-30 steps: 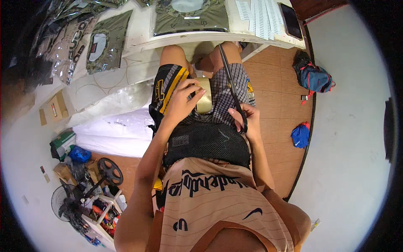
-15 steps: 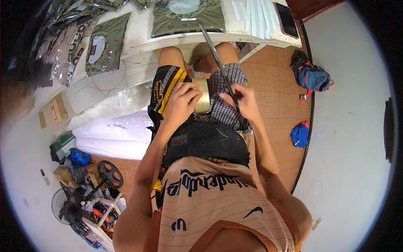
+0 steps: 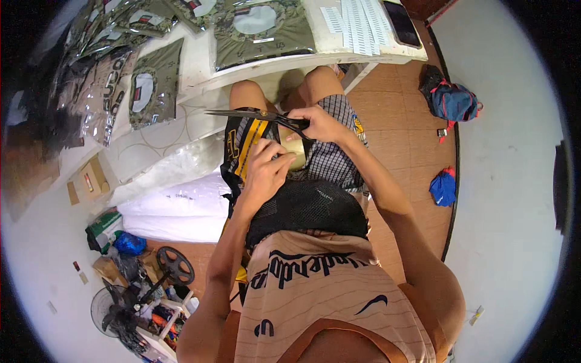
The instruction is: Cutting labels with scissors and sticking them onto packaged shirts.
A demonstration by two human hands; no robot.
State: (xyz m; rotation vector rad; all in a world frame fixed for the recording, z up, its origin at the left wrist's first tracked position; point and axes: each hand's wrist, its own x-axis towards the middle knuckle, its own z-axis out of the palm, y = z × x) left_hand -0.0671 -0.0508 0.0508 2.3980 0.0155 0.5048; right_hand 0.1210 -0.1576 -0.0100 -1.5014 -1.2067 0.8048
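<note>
Head view, from the left: an open carton lies beside the wall, with a fan and a blue bag nearer the lower edge. A clear-wrapped camouflage shirt lies right of other wrapped shirts, and a white bundle sits lower down. Next comes the left hand, its fingers bent and closed on the left side of a gold tape roll, which is over the lap, between the thighs. Black scissors cross just beyond the roll, blades pointing left and nearly together, over the left thigh. Their handles are gripped by the right hand, which is near the roll; whether it touches it, I cannot tell. Farther right, label strips lie on the white table, with a phone just beside them. A blue cloth and a backpack lie on the brown floor, near the right wall.
</note>
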